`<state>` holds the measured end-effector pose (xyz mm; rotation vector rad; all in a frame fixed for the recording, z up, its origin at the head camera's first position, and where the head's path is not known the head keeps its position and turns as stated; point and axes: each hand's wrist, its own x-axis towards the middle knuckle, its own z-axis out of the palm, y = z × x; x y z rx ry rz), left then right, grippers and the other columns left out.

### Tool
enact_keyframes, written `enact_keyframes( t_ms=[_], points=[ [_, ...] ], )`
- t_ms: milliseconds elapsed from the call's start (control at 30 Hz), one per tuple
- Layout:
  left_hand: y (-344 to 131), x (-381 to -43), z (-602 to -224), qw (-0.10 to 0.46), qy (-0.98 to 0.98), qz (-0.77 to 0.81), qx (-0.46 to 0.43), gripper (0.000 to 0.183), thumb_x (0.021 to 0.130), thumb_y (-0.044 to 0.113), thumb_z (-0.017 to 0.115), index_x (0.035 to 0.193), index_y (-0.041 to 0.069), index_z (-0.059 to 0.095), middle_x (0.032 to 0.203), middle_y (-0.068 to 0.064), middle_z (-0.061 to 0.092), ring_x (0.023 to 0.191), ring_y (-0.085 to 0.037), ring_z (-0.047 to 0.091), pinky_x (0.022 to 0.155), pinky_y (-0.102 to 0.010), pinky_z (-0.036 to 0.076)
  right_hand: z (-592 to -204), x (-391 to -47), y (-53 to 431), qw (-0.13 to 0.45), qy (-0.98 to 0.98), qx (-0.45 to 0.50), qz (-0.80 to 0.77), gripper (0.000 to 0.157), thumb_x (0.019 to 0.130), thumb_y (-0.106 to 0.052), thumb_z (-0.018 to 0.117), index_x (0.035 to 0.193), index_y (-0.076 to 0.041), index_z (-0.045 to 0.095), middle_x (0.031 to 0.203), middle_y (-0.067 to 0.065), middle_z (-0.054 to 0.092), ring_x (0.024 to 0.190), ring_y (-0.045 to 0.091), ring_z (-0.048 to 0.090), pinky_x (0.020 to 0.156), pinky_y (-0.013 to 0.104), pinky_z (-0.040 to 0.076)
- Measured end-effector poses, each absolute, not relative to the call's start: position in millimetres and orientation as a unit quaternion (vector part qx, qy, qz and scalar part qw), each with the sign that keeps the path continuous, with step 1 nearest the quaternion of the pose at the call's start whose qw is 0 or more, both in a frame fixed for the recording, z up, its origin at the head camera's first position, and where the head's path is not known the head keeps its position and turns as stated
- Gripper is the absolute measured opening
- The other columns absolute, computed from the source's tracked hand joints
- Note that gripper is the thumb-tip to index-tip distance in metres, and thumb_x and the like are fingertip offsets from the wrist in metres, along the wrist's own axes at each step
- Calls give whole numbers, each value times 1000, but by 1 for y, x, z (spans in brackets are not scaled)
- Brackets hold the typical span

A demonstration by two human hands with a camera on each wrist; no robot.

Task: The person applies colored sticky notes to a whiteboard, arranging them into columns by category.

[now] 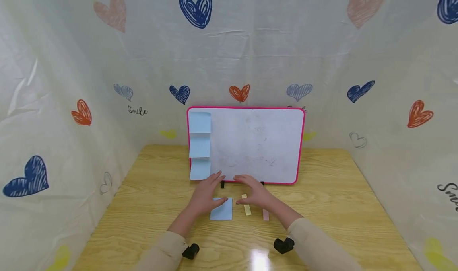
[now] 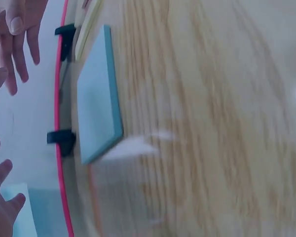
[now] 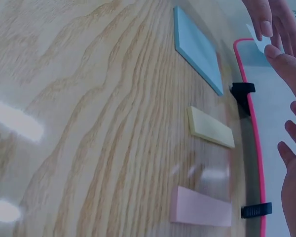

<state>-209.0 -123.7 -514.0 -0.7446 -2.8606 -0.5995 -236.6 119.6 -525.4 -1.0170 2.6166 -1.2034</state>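
Note:
My left hand (image 1: pixel 205 195) reaches over the table with fingers spread, above the left part of a light blue sticky note pad (image 1: pixel 222 212). Facing it, my right hand (image 1: pixel 255 192) is spread too, above a narrow yellow sticky note pad (image 1: pixel 247 210) and a pink one (image 1: pixel 266 215). Neither hand holds anything. Both sets of fingertips overlap the lower edge of a pink-framed whiteboard (image 1: pixel 257 143) in the head view. Down its left side runs a column of three light blue sticky notes (image 1: pixel 199 145). In the right wrist view the blue pad (image 3: pixel 197 47) lies flat on the wood.
The whiteboard leans upright on black feet (image 1: pixel 222 184) at the back of the wooden table (image 1: pixel 322 207). Behind it hangs a pale curtain (image 1: pixel 229 56) printed with hearts. Black wrist-camera mounts (image 1: pixel 284 245) stick out inward from both sleeves.

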Motion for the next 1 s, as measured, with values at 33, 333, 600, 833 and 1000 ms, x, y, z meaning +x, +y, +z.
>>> enact_keyframes(
  t_ms=[33, 333, 600, 833, 1000],
  points=[
    [-120, -208, -515, 59, -945, -207, -246, 74, 84, 44, 74, 144, 10, 47, 152, -7, 39, 136, -31, 39, 105, -53, 36, -526, -235, 123, 48, 856, -325, -399, 77, 74, -21, 87, 142, -11, 50, 144, 3, 47, 135, 28, 38, 107, 52, 35],
    [-91, -199, -528, 11, -935, -269, -231, 69, 82, 43, 78, 139, 12, 53, 138, -7, 54, 126, -31, 49, 100, -51, 42, -539, -227, 144, 67, 855, -299, -419, 76, 69, -26, 90, 136, -14, 55, 135, 1, 55, 126, 26, 47, 104, 50, 38],
    [-71, -198, -543, -33, -920, -339, -193, 64, 76, 36, 84, 131, 14, 60, 131, -6, 58, 123, -30, 51, 100, -50, 41, -562, -226, 158, 46, 869, -292, -397, 68, 68, -37, 89, 127, -16, 63, 128, -3, 60, 117, 21, 49, 100, 46, 40],
    [-61, -199, -553, -27, -910, -380, -164, 61, 73, 28, 87, 126, 12, 62, 126, -5, 61, 118, -31, 51, 99, -53, 38, -578, -224, 162, 14, 876, -272, -398, 66, 63, -35, 91, 122, -18, 67, 122, -8, 63, 106, 15, 49, 93, 41, 40],
    [-57, -197, -563, -21, -911, -387, -142, 60, 69, 25, 89, 122, 14, 63, 123, -2, 62, 117, -30, 49, 101, -55, 32, -583, -221, 160, -5, 878, -265, -399, 66, 61, -35, 91, 120, -18, 68, 119, -8, 64, 106, 16, 50, 91, 42, 36]
  ],
)
